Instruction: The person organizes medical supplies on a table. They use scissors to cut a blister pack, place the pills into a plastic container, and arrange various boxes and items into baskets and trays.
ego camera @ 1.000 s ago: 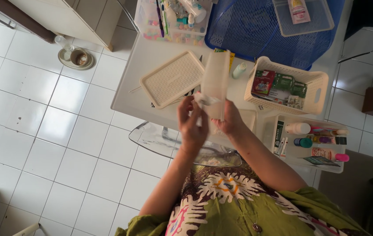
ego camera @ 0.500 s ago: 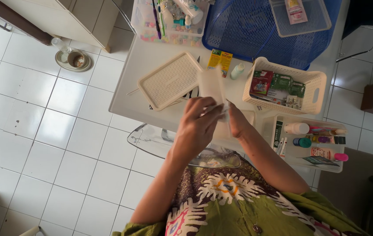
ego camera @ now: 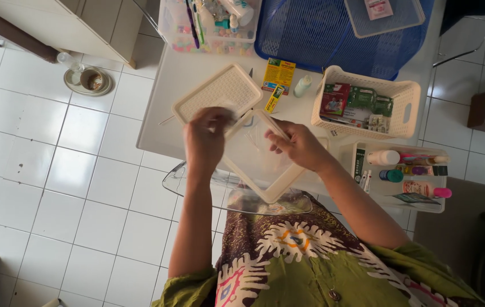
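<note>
A yellow-and-green rectangular carton (ego camera: 279, 73) lies flat at the middle of the white counter (ego camera: 185, 79), with a narrow yellow carton (ego camera: 273, 99) slanted just beside it and a small pale squeeze bottle (ego camera: 302, 86) at its right. To the right, a cream slotted plastic basket (ego camera: 404, 111) holds red and green flat packets (ego camera: 356, 104) standing side by side. At the counter's near right corner a clear rectangular bin (ego camera: 362, 196) carries a white bottle, small tubes and a pink-capped tube lying on their sides. Along the far edge stand a clear tub of toothbrushes and tubes (ego camera: 211, 25), a large blue mesh plastic basket (ego camera: 316, 34) and, on top of it, a smaller clear bin with a pink-labelled pouch (ego camera: 379, 8). A cream rectangular tray with a gridded face (ego camera: 217, 94) lies near the left edge. Over the near edge, both hands hold a cream shallow rectangular tray with a smooth translucent bottom (ego camera: 259, 165), tilted cornerwise: the left hand (ego camera: 205, 142) has its grip closed on the tray's far left rim, and the right hand (ego camera: 299, 145) has its fingers curled over the far right rim. Beneath it a clear curved plastic seat edge (ego camera: 197, 185) shows. The floor (ego camera: 54, 170) is glossy white square tile, with a small round metal dish (ego camera: 87, 81) at the foot of a pale cabinet (ego camera: 71, 17).
</note>
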